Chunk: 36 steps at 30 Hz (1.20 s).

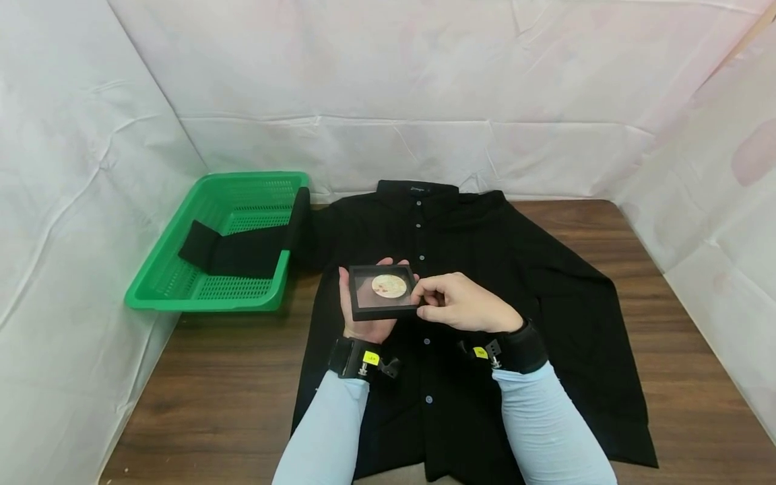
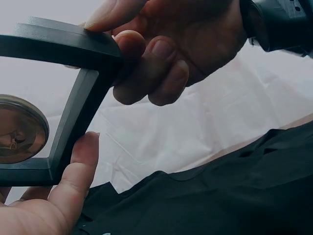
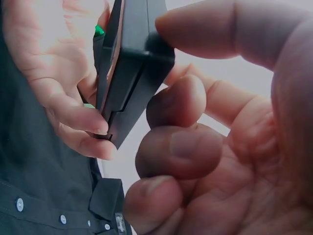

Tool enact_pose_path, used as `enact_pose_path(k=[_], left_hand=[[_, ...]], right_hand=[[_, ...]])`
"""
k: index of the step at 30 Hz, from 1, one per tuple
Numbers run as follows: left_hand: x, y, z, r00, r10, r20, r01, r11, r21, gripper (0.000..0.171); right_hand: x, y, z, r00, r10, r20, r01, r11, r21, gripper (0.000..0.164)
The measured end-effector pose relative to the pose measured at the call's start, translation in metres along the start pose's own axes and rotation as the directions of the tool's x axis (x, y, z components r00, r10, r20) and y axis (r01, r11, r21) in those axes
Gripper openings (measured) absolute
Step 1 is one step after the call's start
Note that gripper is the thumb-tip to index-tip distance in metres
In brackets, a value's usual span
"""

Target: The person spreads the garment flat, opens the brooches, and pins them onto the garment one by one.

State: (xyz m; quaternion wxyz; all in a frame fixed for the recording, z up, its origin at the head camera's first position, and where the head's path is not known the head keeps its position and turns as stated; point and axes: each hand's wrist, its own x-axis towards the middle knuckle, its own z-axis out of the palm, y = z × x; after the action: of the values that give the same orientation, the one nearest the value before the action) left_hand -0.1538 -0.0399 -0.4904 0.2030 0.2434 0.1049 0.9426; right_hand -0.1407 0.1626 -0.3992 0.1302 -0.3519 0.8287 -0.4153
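I see remotely: square black clear-windowed case [image 1: 382, 304] above black cloth shirt [image 1: 467, 232]. Left hand [image 1: 368, 327] cups it, fingers curled round edges, likely for support; right hand [image 1: 465, 303] pinches corner, probably steadying.

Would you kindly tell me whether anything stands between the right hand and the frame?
Nothing visible does: the right hand pinches the frame directly at its right side, while the left hand supports it from below.
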Motion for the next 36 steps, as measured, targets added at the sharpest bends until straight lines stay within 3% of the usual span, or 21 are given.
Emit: enact_pose_path(k=[7,11,14,19,23,27,31,34,36], left_hand=[[0.003,-0.002,0.013,0.986,0.078,-0.146,-0.056,0.987,0.149,0.081],[0.006,-0.005,0.027,0.969,0.136,-0.207,-0.063,0.944,0.323,0.082],[0.01,-0.007,0.035,0.958,0.186,-0.216,-0.06,0.871,0.487,0.086],[0.018,-0.01,0.044,0.955,0.268,-0.128,-0.098,0.692,0.715,0.078],[0.023,-0.013,0.05,0.948,0.315,-0.057,-0.139,0.567,0.812,0.075],[0.026,-0.015,0.055,0.93,0.364,-0.052,-0.138,0.477,0.868,0.085],[0.025,-0.015,0.059,0.91,0.414,-0.038,-0.127,0.363,0.923,0.089],[0.024,-0.014,0.061,0.903,0.43,-0.016,-0.133,0.314,0.94,0.091],[0.023,-0.013,0.061,0.905,0.425,-0.005,-0.139,0.307,0.942,0.093]], right_hand=[[-0.001,-0.001,-0.003,0.995,-0.043,-0.089,0.041,0.999,-0.017,0.011],[-0.003,-0.006,-0.005,0.98,-0.051,-0.193,0.052,0.999,0.002,0.013],[-0.004,-0.011,-0.007,0.963,-0.04,-0.268,0.047,0.999,0.021,0.017],[-0.006,-0.018,-0.008,0.94,-0.032,-0.339,0.05,0.998,0.046,0.022],[-0.006,-0.02,-0.004,0.944,-0.054,-0.324,0.071,0.997,0.039,0.023],[-0.005,-0.023,-0.001,0.95,-0.082,-0.301,0.085,0.996,-0.005,0.029],[-0.006,-0.026,0.001,0.947,-0.093,-0.308,0.085,0.996,-0.039,0.027],[-0.008,-0.028,0.0,0.941,-0.107,-0.32,0.093,0.994,-0.06,0.024],[-0.008,-0.029,-0.002,0.938,-0.122,-0.324,0.104,0.992,-0.073,0.024]])
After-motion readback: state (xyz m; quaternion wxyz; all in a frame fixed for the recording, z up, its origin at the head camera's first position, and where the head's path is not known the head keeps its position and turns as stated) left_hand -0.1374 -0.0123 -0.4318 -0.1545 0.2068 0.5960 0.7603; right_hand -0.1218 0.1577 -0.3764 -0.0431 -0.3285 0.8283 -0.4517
